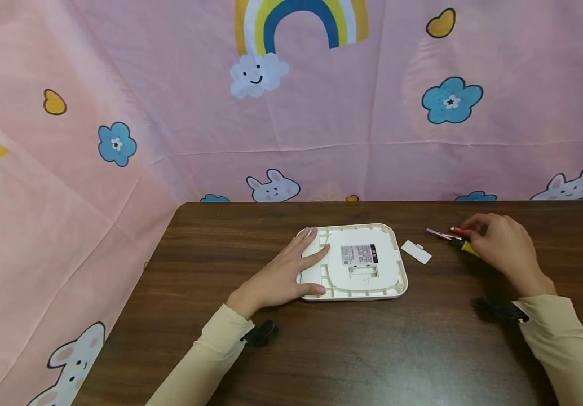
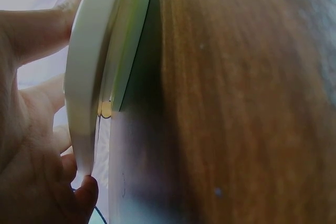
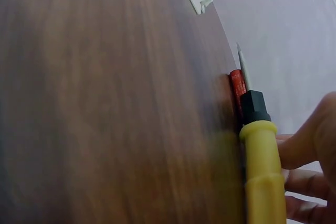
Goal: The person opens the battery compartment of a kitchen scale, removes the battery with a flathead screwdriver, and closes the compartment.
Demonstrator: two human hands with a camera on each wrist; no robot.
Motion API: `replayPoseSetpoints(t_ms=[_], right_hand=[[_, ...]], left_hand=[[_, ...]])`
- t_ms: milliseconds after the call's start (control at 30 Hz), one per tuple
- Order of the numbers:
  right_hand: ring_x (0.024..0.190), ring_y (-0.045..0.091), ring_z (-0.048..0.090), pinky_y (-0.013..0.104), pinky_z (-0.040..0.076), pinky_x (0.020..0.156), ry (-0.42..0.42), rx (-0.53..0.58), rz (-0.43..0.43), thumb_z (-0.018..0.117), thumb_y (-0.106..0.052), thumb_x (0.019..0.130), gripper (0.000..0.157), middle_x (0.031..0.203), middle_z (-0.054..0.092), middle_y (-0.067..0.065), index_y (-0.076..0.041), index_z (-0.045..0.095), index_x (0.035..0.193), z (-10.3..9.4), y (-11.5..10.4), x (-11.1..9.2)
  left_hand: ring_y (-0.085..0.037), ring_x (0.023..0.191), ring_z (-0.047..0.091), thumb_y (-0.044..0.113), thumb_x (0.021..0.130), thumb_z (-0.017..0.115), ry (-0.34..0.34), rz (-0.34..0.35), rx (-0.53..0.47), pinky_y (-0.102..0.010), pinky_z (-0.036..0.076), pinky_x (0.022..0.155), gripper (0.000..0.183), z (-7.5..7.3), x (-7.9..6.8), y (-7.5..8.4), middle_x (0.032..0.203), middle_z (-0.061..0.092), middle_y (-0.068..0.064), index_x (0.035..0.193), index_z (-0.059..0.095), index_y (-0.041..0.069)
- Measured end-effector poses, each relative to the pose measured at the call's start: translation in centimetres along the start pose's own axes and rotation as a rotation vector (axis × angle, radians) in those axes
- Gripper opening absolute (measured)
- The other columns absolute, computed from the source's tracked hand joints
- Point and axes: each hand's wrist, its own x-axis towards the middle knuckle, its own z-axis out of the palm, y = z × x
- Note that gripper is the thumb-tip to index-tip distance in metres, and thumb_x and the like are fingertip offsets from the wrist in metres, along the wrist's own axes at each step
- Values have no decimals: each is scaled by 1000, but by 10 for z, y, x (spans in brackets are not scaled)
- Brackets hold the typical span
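Note:
A flat white device, rounded at the corners, lies with its ribbed underside up, showing a label and an uncovered battery compartment. On its left part rests my left hand, fingers spread. In the left wrist view the device's pale edge stands beside the palm. To the right, my right hand has thumb and fingertips at a red battery and appears to pinch it. Right beside those fingers is a yellow-handled screwdriver, its tip pointing away; the handle partly hides the fingers in the right wrist view.
A small white battery cover with a tab lies between the device and the screwdriver. All this is on a dark brown wooden table. Behind the table's far edge hangs a pink patterned cloth.

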Motion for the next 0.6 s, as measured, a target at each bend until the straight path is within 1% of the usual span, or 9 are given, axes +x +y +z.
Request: replayPoseSetpoints(t_ms=[133, 267, 333, 400, 500, 600], right_hand=[[57, 20, 43, 34, 28, 52, -4, -6, 4, 63, -9, 96, 18, 80, 72, 13, -4, 78, 105, 1, -1, 1], [57, 20, 44, 34, 29, 51, -21, -6, 14, 63, -9, 96, 18, 81, 72, 14, -5, 78, 106, 1, 0, 1], [59, 21, 47, 34, 30, 52, -17, -2, 13, 63, -9, 96, 18, 84, 73, 15, -6, 78, 105, 0, -1, 1], [65, 25, 52, 34, 33, 54, 12, 0, 1, 64, -9, 95, 16, 90, 74, 18, -6, 79, 103, -1, -3, 1], [81, 33, 59, 39, 39, 61, 78, 10, -39, 67, -8, 95, 13, 100, 73, 21, -5, 79, 100, -2, -11, 0], [91, 39, 59, 47, 42, 69, 141, 15, -126, 70, -5, 93, 10, 99, 72, 21, -4, 79, 96, 0, -23, -1]], left_hand=[[-32, 167, -6, 56, 96, 68, 3, 2, 3, -59, 18, 132, 87, 0, 0, -1, 180, -1, -8, 168, 28, 27], [-31, 167, -6, 56, 96, 68, 5, 1, -1, -59, 18, 132, 87, 1, 0, -1, 180, -1, -8, 167, 29, 26], [-32, 167, -6, 56, 96, 69, 4, 0, 0, -59, 18, 132, 87, 1, 1, -1, 180, -1, -8, 167, 29, 26], [-32, 167, -6, 56, 96, 68, 4, 0, 2, -59, 18, 132, 86, 2, 1, -1, 180, -1, -9, 167, 29, 26], [-32, 167, -5, 56, 96, 69, 5, 2, 4, -59, 18, 132, 87, 2, 0, -1, 180, 0, -9, 167, 29, 26], [-32, 167, -5, 56, 96, 69, 9, 3, 6, -59, 18, 132, 87, 1, 1, -1, 180, 0, -9, 167, 29, 26]])
